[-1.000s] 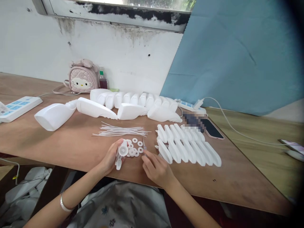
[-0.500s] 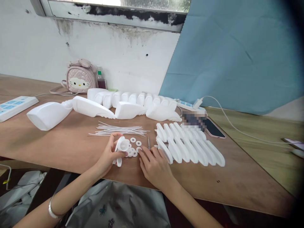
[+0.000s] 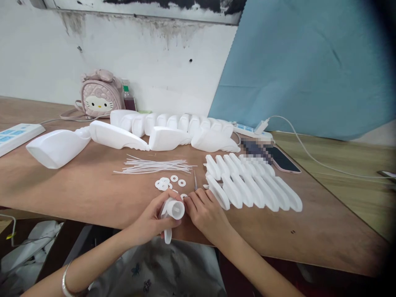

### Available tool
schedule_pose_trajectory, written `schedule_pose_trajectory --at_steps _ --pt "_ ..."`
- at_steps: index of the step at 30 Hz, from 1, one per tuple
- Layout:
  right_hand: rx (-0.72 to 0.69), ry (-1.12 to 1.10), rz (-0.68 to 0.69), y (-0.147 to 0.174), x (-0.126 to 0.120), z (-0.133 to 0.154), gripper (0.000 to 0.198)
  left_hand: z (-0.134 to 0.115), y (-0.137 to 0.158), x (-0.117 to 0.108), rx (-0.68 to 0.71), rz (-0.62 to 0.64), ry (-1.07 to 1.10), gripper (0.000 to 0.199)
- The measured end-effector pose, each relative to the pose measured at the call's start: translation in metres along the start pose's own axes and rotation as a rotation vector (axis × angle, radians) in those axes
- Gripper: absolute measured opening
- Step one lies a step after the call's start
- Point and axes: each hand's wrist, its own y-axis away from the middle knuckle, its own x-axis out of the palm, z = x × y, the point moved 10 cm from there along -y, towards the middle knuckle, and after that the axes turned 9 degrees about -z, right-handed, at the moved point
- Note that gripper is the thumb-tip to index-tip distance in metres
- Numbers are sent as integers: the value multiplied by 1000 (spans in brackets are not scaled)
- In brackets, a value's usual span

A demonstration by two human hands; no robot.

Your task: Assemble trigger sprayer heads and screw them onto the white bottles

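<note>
My left hand [image 3: 156,214] is closed around a white trigger spray head [image 3: 167,235], its round open collar [image 3: 176,210] turned up toward me. Close to its right, my right hand [image 3: 206,210] rests low over the table with curled fingers. At those fingertips is a flat white ring washer [image 3: 183,196], partly covered by them. Several more washers [image 3: 162,184] lie loose just beyond my left hand. Past them is a bunch of thin white tubes [image 3: 154,166]. A slim pointed tool [image 3: 195,180] lies beyond my right fingers.
Two rows of white trigger-head parts [image 3: 260,189] lie to the right. White bottles [image 3: 119,136] lie across the back. Phones [image 3: 284,159], a power strip [image 3: 20,137], a pink bag [image 3: 100,97] and a small green-capped bottle [image 3: 128,99] are around the table [image 3: 77,194].
My left hand has drawn the spray head nearer to me and right, turning its collar upward. The washers it partly hid now show. My right hand stays low with fingertips at a washer.
</note>
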Motion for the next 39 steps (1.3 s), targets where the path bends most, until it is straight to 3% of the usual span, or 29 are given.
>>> schedule_pose_trajectory --at_steps 5,8,11,18,21,26,30,34,39 --pt "161 20 -112 -1 -17 -17 13 3 -3 -6 -57 -46 63 23" --pt "288 -26 -353 3 -52 -30 4 4 -4 -4 -76 -35 54 23" --pt "231 -39 -540 5 -78 -21 17 4 -5 -1 -66 -19 61 22" --pt "-18 -188 -468 -1 -63 13 18 10 -5 -2 -77 -42 119 23" --pt "26 -275 -429 -3 -58 6 20 10 -3 0 -87 0 205 27" --pt "116 -457 -397 -4 -56 -6 22 7 4 12 -104 171 310 34" --pt "142 -574 -358 -5 -52 -8 17 -1 2 3 31 78 239 28" --pt "113 -622 -374 -2 -54 -7 18 -8 5 -7 204 -62 -17 25" --pt "213 -705 -387 5 -50 -18 20 -44 23 -9 584 -107 -416 55"
